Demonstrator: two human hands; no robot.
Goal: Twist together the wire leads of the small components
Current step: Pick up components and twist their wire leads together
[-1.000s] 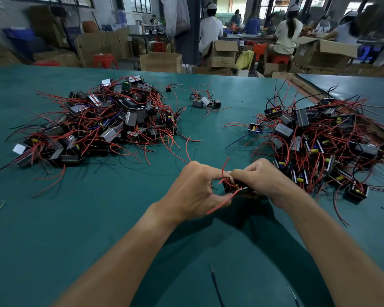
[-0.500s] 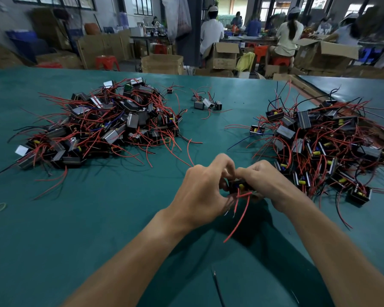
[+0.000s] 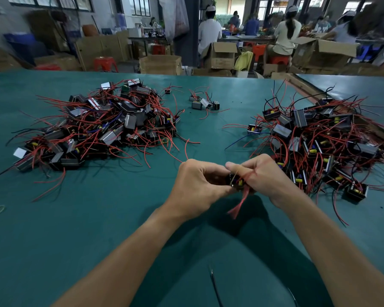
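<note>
One small black component [image 3: 237,182], showing a yellow part on its face, is held between both hands above the green table [image 3: 75,229]. Its red wire leads [image 3: 239,201] hang below it as a bunched strand, too blurred to tell whether they are twisted. The left hand [image 3: 197,187] grips the component from the left with curled fingers. The right hand [image 3: 266,176] appears to pinch the leads beside the body. A right pile [image 3: 319,138] of like components lies near the right hand, and a left pile [image 3: 102,125] lies well apart.
</note>
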